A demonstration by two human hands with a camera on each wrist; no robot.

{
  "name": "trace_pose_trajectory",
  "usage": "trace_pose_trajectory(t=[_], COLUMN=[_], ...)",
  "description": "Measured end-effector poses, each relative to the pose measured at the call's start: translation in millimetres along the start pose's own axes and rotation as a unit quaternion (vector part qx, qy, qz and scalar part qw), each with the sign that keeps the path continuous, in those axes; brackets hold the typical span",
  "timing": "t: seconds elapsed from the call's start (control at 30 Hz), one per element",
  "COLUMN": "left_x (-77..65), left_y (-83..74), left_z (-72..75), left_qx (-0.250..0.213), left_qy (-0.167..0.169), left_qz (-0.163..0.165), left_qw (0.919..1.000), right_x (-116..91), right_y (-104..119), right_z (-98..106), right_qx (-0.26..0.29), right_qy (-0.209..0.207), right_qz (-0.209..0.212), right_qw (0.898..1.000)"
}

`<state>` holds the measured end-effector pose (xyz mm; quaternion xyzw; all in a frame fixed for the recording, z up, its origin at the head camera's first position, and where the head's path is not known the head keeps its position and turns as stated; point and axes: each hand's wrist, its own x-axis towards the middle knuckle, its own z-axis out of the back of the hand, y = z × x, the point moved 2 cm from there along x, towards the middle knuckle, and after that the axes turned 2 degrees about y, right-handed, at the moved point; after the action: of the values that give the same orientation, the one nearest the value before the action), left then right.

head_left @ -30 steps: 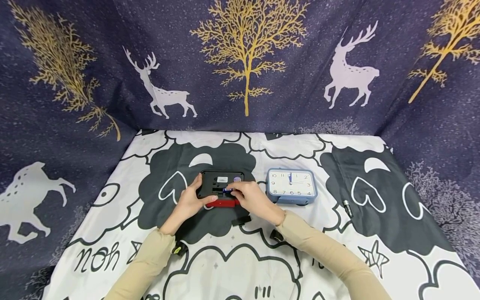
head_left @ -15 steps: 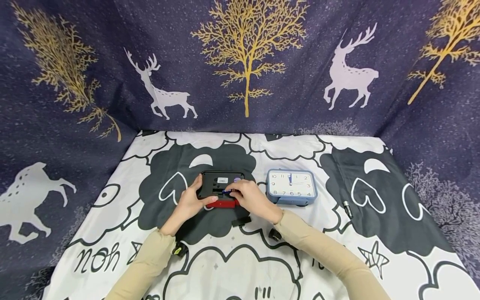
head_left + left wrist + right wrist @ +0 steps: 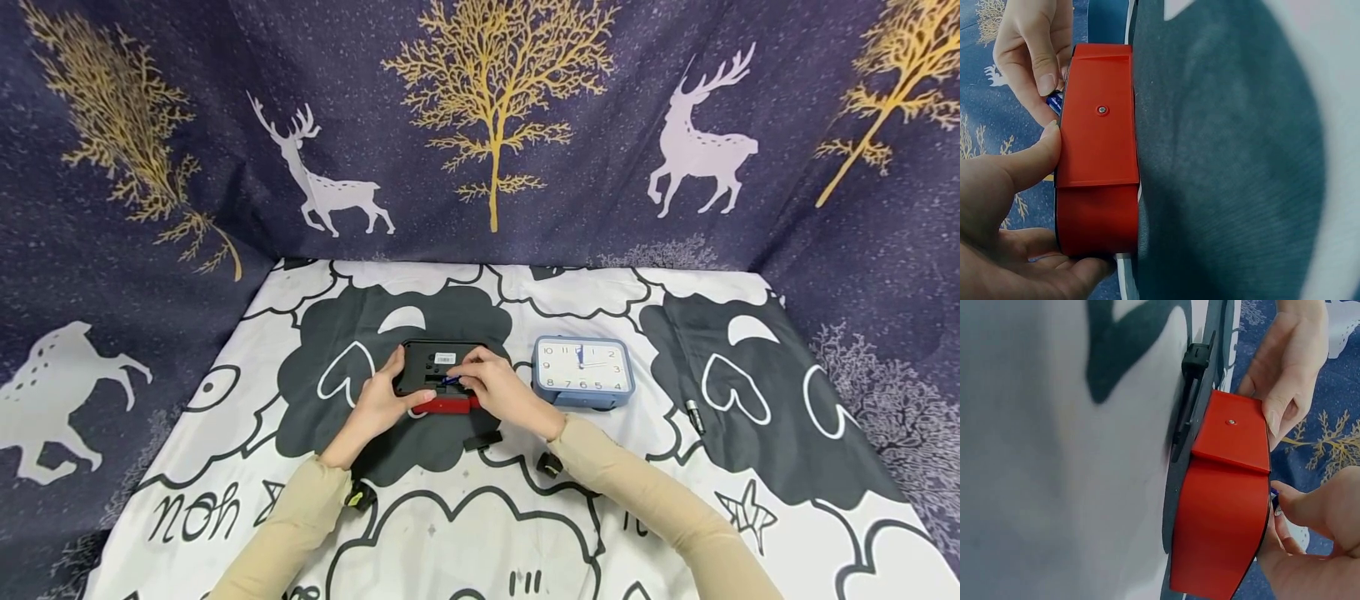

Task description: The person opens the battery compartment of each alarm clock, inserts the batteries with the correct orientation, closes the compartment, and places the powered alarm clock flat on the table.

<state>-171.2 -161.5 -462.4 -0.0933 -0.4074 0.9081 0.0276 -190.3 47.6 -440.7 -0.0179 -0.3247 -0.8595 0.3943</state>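
A red alarm clock (image 3: 444, 406) lies face down, its black back panel (image 3: 417, 360) turned up. My left hand (image 3: 380, 400) grips its left end, thumb along the near edge and fingers on the far side. Between thumb and fingertips my right hand (image 3: 501, 388) pinches a blue battery (image 3: 451, 381) at the slot in the back panel. In the left wrist view the battery (image 3: 1054, 102) shows beside the clock's red casing (image 3: 1099, 147); in the right wrist view only its end (image 3: 1276, 503) shows between the fingers.
To the right stands a blue clock (image 3: 583, 371) with a white dial. A small black cover (image 3: 482, 441) lies on the cloth just in front of the red clock. Farther right rests another battery (image 3: 695, 417). A dark patterned curtain (image 3: 585, 233) hangs behind.
The right hand's fingers have shifted slightly, and the battery they pinch sits more slanted at the slot. The left hand and the red clock have stayed in place.
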Motion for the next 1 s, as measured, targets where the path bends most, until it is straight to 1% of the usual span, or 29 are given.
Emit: trace_pose_trajectory(t=[0.17, 0.33, 0.73, 1.0], left_x=[0.3, 0.1, -1.5, -2.1], left_y=[0.2, 0.3, -1.7, -1.4], left_z=[0.0, 0.0, 1.1, 1.2], left_qx=[0.000, 0.001, 0.000, -0.006], left_qy=[0.003, 0.005, 0.002, 0.001], left_qz=[-0.001, -0.004, -0.008, -0.007], left_qw=[1.0000, 1.0000, 1.0000, 1.0000], right_x=[3, 4, 10, 13], right_y=[0, -1, 1, 2], right_z=[-2, -5, -10, -10], right_qx=[-0.006, -0.014, -0.035, -0.035], right_qy=[0.005, 0.010, -0.005, -0.010], right_qz=[0.004, -0.002, -0.006, -0.021], right_qw=[1.000, 1.000, 0.999, 0.999])
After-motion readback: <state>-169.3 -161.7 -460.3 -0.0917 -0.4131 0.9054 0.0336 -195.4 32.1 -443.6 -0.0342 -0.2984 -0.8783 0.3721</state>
